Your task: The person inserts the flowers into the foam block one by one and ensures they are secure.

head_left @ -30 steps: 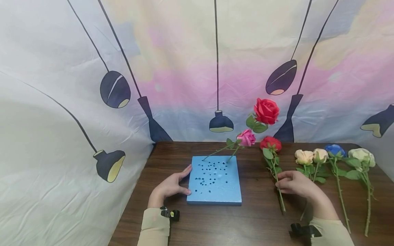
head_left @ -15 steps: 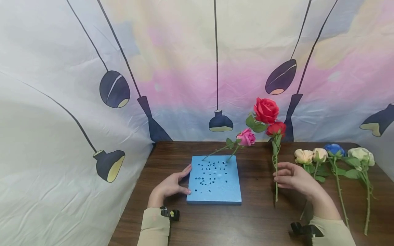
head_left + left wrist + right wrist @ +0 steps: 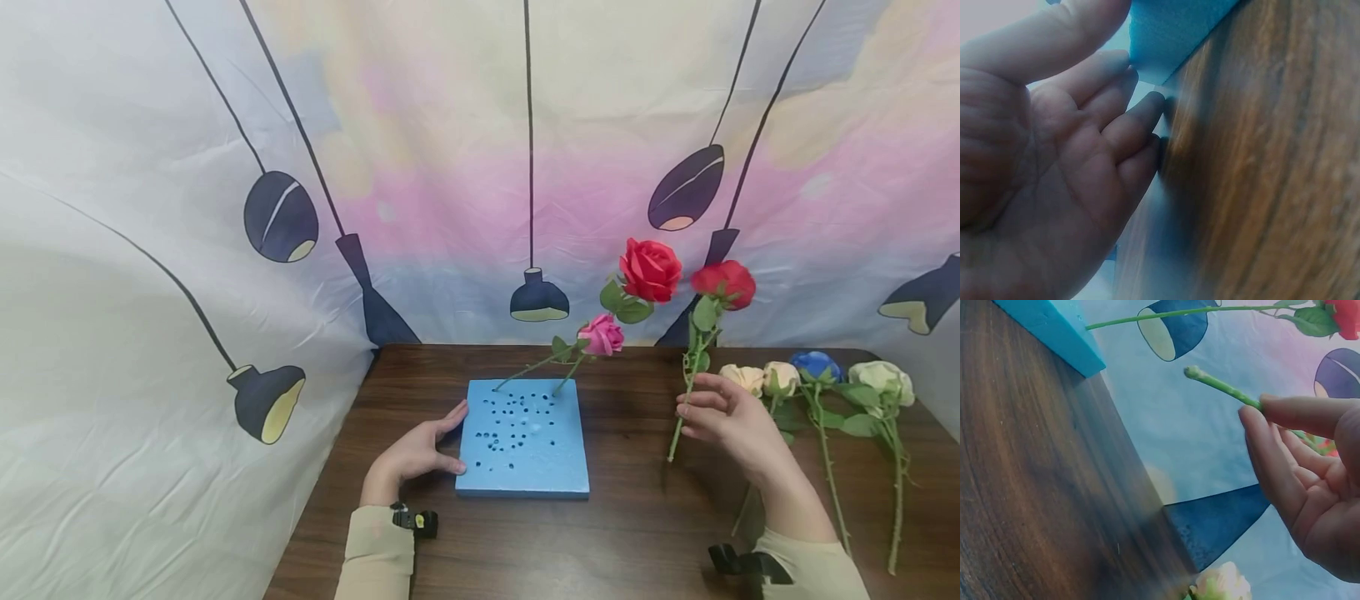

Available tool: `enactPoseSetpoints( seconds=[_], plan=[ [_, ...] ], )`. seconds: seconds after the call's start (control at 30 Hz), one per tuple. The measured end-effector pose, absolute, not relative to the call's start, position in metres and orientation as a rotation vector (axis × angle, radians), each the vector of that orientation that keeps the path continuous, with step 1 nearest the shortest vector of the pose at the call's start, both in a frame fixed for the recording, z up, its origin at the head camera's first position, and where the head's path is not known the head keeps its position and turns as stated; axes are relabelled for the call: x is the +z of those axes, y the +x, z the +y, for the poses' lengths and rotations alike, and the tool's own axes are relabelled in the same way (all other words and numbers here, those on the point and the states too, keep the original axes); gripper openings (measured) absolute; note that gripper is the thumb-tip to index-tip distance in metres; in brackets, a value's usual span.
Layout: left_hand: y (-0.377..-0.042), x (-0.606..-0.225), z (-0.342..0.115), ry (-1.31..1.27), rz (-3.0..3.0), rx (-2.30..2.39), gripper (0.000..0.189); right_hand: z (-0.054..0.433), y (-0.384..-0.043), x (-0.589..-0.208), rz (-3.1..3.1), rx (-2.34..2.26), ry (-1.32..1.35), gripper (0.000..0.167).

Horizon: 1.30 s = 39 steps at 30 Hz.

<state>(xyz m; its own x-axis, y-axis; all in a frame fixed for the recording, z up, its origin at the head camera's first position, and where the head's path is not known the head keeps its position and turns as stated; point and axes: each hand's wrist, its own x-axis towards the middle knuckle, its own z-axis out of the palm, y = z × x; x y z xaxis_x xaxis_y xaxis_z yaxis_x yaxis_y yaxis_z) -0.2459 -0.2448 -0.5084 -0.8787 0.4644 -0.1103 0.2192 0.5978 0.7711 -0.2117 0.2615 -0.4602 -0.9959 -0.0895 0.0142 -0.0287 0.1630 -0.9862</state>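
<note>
My right hand (image 3: 731, 421) pinches the stem of a red rose (image 3: 724, 285) between thumb and fingertips. The rose is held up off the table, its bloom tilted to the right and its stem's cut end (image 3: 1194, 372) pointing down past my fingers. A light blue foam block (image 3: 521, 479), dotted with small holes, lies left of it. My left hand (image 3: 412, 450) touches the block's left side, thumb near the front corner and fingers further back; the left wrist view shows these fingers (image 3: 1141, 119) loosely extended. Another red rose (image 3: 651, 271) and a pink rose (image 3: 602, 335) stand leaning in the block's back holes.
Right of my right hand lie two cream roses (image 3: 782, 379), a blue rose (image 3: 816, 367) and a pale green-white rose (image 3: 883, 383), stems toward me. A printed cloth backdrop (image 3: 450, 167) hangs behind the brown wooden table (image 3: 517, 550).
My right hand has lifted the red rose from the table; its bloom has risen and swung right, its stem end is higher. My left hand and the block stay in place.
</note>
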Motion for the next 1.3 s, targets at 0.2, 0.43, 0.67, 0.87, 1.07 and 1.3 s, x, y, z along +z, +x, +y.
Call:
enactPoseSetpoints(
  seconds=[0.2, 0.43, 0.67, 0.87, 1.07, 1.3],
  plan=[
    [-0.246, -0.508, -0.244, 0.543, 2.529, 1.164, 0.103, 0.262, -0.210, -0.456, 2.249, -2.293, -0.094, 0.057],
    [-0.245, -0.508, -0.244, 0.538, 2.531, 1.166, 0.103, 0.262, -0.207, -0.454, 2.147, -2.522, -0.098, 0.051],
    [-0.245, -0.507, -0.244, 0.540, 2.533, 1.161, 0.103, 0.258, -0.202, -0.449, 2.109, -2.623, -0.158, 0.043],
    [-0.245, -0.509, -0.245, 0.546, 2.523, 1.170, 0.104, 0.255, -0.201, -0.446, 2.133, -2.630, -0.142, 0.044],
    [-0.245, -0.510, -0.246, 0.534, 2.517, 1.183, 0.104, 0.251, -0.199, -0.441, 2.154, -2.629, -0.114, 0.041],
    [-0.246, -0.509, -0.244, 0.511, 2.521, 1.183, 0.103, 0.241, -0.192, -0.431, 2.175, -2.660, -0.089, 0.037]
  ],
)
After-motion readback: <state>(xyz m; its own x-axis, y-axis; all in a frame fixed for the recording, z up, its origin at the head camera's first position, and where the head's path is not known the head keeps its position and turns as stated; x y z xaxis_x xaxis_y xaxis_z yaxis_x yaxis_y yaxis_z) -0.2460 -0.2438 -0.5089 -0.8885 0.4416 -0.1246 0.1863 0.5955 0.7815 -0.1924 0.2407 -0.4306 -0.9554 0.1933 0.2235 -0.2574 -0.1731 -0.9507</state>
